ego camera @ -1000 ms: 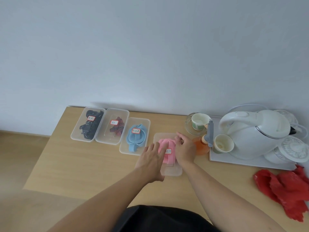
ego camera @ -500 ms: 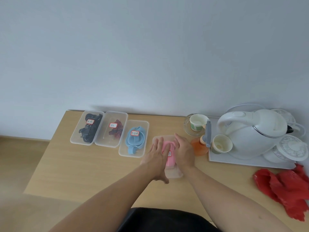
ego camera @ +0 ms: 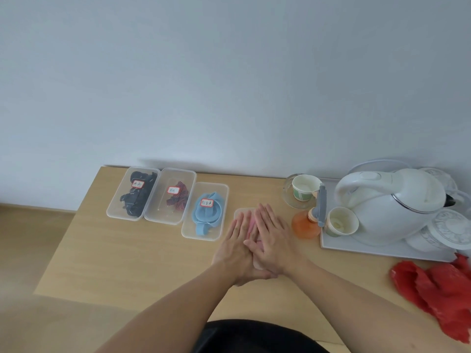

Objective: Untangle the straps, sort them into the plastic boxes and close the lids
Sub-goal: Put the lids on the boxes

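Four clear plastic boxes stand in a row on the wooden table. The far-left box [ego camera: 116, 200] holds black straps, the one beside it [ego camera: 163, 207] a red-and-dark striped strap, the third [ego camera: 219, 200] a light blue strap. All three have lids on with small labels. The fourth box [ego camera: 239, 214] holds a pink strap [ego camera: 251, 226] and is mostly covered by my hands. My left hand [ego camera: 235, 242] and my right hand [ego camera: 271, 236] lie flat, side by side, palms down on its lid with fingers spread.
A white tray [ego camera: 356, 248] at the right carries a white kettle [ego camera: 397, 207], paper cups [ego camera: 341, 221] and white dishes. An orange bottle [ego camera: 304, 225] stands just right of my hands. A glass bowl with a paper cup [ego camera: 304, 187] sits behind. Red cloth [ego camera: 438, 289] lies at the right edge.
Both hands slid together and flattened onto the pink strap's box; my right hand went from fingering the far end to lying palm down beside the left. The view shifted slightly.
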A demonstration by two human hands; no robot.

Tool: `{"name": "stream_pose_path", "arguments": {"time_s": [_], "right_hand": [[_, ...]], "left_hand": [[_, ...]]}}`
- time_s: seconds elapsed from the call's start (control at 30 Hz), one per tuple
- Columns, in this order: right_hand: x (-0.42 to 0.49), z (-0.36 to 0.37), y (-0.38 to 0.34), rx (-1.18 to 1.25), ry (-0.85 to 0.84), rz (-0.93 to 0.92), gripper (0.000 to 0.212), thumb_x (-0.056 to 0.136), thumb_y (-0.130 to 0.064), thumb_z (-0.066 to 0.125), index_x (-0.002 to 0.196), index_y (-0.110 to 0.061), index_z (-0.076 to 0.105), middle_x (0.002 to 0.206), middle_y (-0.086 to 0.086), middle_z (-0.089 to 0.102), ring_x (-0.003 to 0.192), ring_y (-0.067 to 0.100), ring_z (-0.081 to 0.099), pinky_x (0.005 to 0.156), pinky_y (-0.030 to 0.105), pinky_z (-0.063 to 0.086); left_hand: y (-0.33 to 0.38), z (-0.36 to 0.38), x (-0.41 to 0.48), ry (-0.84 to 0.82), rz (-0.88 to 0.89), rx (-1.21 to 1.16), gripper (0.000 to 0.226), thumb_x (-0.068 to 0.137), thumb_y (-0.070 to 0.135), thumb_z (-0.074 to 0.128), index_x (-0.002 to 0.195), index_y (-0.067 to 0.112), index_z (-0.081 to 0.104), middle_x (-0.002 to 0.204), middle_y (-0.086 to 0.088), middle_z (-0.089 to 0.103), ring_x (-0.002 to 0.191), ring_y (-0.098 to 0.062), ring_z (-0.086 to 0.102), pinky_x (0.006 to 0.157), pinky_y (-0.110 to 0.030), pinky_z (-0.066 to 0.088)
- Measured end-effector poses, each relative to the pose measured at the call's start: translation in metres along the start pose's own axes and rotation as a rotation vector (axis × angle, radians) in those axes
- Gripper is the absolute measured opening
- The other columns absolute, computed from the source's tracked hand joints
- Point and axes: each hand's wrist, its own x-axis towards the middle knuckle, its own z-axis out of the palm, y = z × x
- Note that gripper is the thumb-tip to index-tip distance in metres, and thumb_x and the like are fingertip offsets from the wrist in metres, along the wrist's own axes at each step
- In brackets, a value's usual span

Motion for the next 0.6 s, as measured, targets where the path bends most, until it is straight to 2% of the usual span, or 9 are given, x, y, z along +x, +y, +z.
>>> {"name": "stream_pose_path", "arguments": {"time_s": [0.07,0.17,0.2,0.23,0.3,0.33,0.4,0.47,0.6], "right_hand": [[0.001,0.0,0.002,0.081,0.071,-0.016,0.078,0.102,-0.061,0.018,0.156,-0.007,0.029,0.166,0.009,0.023,0.156,0.022,0.01,0.121,0.046,0.029],[-0.002,0.002,0.004,0.19,0.132,0.015,0.071,0.105,-0.053,0.016,0.155,-0.006,0.033,0.165,0.007,0.027,0.156,0.019,0.013,0.12,0.046,0.031],[-0.003,0.002,0.002,0.19,0.128,0.031,0.071,0.105,-0.054,0.015,0.156,-0.006,0.031,0.166,0.006,0.025,0.156,0.019,0.011,0.121,0.044,0.029],[-0.004,0.002,0.001,0.174,0.124,0.044,0.072,0.105,-0.055,0.014,0.157,-0.006,0.028,0.167,0.005,0.022,0.157,0.018,0.009,0.122,0.043,0.027],[-0.002,-0.001,-0.002,0.113,0.074,0.061,0.077,0.104,-0.058,0.008,0.158,-0.007,0.024,0.167,0.003,0.015,0.157,0.016,0.003,0.123,0.042,0.024],[-0.002,-0.005,-0.003,0.077,0.029,0.064,0.08,0.102,-0.061,0.003,0.159,-0.007,0.021,0.168,0.002,0.011,0.157,0.015,-0.001,0.124,0.041,0.021],[-0.005,-0.007,-0.003,0.004,-0.026,0.068,0.085,0.1,-0.066,0.001,0.16,-0.007,0.015,0.169,0.003,0.005,0.156,0.015,-0.007,0.125,0.04,0.019],[-0.013,-0.008,-0.003,-0.056,-0.07,0.058,0.091,0.099,-0.072,0.011,0.16,-0.005,0.014,0.17,0.007,0.003,0.156,0.018,-0.008,0.124,0.043,0.02],[-0.023,-0.012,-0.005,-0.105,-0.16,0.038,0.097,0.095,-0.075,0.02,0.161,-0.005,0.005,0.169,0.008,-0.007,0.155,0.021,-0.015,0.124,0.049,0.018]], "left_hand": [[-0.002,-0.006,0.007,-0.033,-0.004,0.07,0.138,0.065,0.101,0.033,0.16,0.014,-0.018,0.167,-0.01,-0.024,0.153,-0.03,-0.027,0.126,-0.05,-0.004],[-0.007,-0.022,0.014,-0.006,0.043,0.175,0.141,0.054,0.103,0.042,0.162,0.015,0.015,0.166,-0.012,0.004,0.152,-0.037,-0.001,0.126,-0.052,0.0],[-0.01,-0.024,0.015,0.006,0.065,0.196,0.139,0.052,0.103,0.041,0.16,0.017,0.022,0.166,-0.013,0.004,0.152,-0.039,-0.003,0.125,-0.054,0.0],[-0.013,-0.023,0.016,-0.004,0.086,0.207,0.138,0.052,0.103,0.038,0.16,0.02,0.023,0.168,-0.014,-0.005,0.153,-0.04,-0.012,0.125,-0.056,-0.001],[-0.019,-0.016,0.018,-0.046,0.11,0.208,0.135,0.056,0.103,0.039,0.162,0.022,0.015,0.167,-0.013,-0.024,0.148,-0.04,-0.034,0.124,-0.056,-0.007],[-0.02,-0.014,0.018,-0.062,0.111,0.203,0.136,0.058,0.102,0.041,0.163,0.021,0.009,0.166,-0.013,-0.028,0.146,-0.039,-0.039,0.124,-0.055,-0.011],[-0.022,-0.014,0.017,-0.087,0.101,0.196,0.144,0.06,0.101,0.046,0.162,0.015,-0.008,0.163,-0.012,-0.032,0.143,-0.034,-0.043,0.122,-0.05,-0.019],[-0.023,-0.016,0.016,-0.095,0.065,0.156,0.15,0.059,0.1,0.049,0.158,0.011,-0.021,0.16,-0.012,-0.038,0.14,-0.029,-0.046,0.119,-0.043,-0.022],[-0.027,-0.009,0.015,-0.068,0.086,0.174,0.149,0.057,0.105,0.035,0.153,0.01,-0.027,0.156,-0.015,-0.043,0.139,-0.027,-0.048,0.122,-0.044,-0.021]]}}
